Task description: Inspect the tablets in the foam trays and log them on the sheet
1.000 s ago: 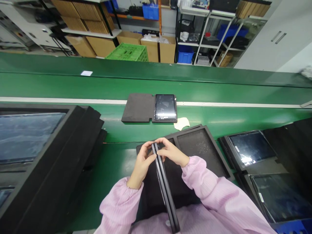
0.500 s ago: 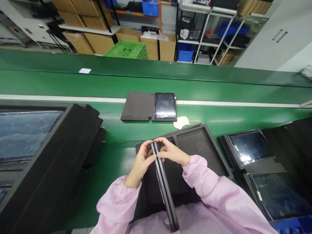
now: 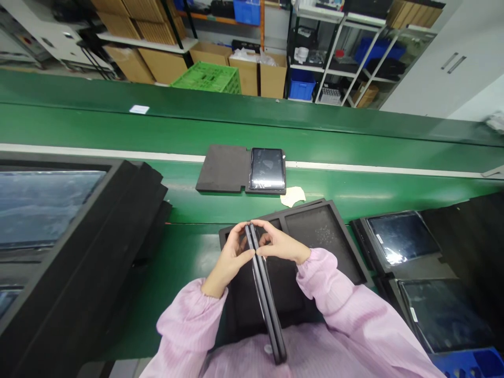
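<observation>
over the green tabletop (image 3: 189, 268), two slabs (image 3: 273, 310) stand on edge side by side above the tray (image 3: 311, 223), left hand (image 3: 230, 258) and right hand (image 3: 281, 245) clamping fingers (image 3: 264, 226) on their far ends, where light, even pressure would best keep the long edges flush.

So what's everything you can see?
Slabs: two, dark grey, front centre
Tray: at least one, black, under slabs
Tablet: one, dark, on bench
Foam flap: one, grey, beside tablet
Paper scrap: one, cream, near tablet
Side foam: several, black, both sides
Screens: at least four, dark bluish, side foam
Label: one, white, far left
Bench: one, green, middle
Crate: one, green, behind bench
Boxes: several, brown, back
Bins: several, blue, back, bottom right
Shelves: several, mostly white, back
Cabinet: one, white, back right
Sleeves: two, pink, front
Left fingers: one set, bare, on slabs
Right fingers: one set, bare, on slabs
</observation>
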A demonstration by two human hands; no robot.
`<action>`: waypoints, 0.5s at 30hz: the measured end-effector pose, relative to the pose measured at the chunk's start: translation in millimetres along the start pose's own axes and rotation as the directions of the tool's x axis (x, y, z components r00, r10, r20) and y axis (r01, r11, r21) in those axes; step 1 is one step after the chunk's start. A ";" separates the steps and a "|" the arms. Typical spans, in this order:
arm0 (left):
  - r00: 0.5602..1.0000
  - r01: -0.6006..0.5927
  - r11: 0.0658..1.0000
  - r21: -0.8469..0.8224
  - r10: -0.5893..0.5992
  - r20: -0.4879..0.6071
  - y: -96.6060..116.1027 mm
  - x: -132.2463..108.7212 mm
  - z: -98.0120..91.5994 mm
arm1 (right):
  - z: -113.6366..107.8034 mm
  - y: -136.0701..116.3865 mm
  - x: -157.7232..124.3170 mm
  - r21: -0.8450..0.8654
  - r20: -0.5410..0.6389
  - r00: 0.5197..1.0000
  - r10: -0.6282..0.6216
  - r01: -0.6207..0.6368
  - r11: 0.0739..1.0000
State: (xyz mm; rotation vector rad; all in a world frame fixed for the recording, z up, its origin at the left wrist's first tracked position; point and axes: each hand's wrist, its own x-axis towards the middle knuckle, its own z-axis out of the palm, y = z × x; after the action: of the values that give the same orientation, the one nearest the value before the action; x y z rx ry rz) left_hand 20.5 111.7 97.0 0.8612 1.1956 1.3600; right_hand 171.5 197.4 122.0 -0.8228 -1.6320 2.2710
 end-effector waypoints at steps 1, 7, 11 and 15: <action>1.000 -0.003 1.000 -0.004 0.003 0.001 -0.1 0.9 -0.8 | 0.0 -0.4 0.4 -0.006 -0.004 1.000 -0.004 0.004 1.000; 0.998 -0.014 0.999 0.037 0.017 -0.061 -1.2 -3.9 7.2 | 10.1 7.0 -3.4 -0.142 -0.132 0.987 -0.091 0.073 0.987; 0.968 -0.119 0.981 0.152 0.149 -0.204 -32.3 -53.5 31.7 | 36.6 38.5 -34.9 -0.471 -0.200 0.835 -0.512 0.376 0.798; 0.968 -0.062 0.994 0.087 0.081 -0.237 -80.8 -108.9 49.9 | 67.6 86.6 -67.7 -0.539 -0.298 0.755 -0.584 0.371 0.756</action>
State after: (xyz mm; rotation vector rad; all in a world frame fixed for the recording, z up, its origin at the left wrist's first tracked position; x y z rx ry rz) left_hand 105.8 7.5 44.5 0.8181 1.4241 1.5172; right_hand 200.8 79.7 77.9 -0.8031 -1.8751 1.2327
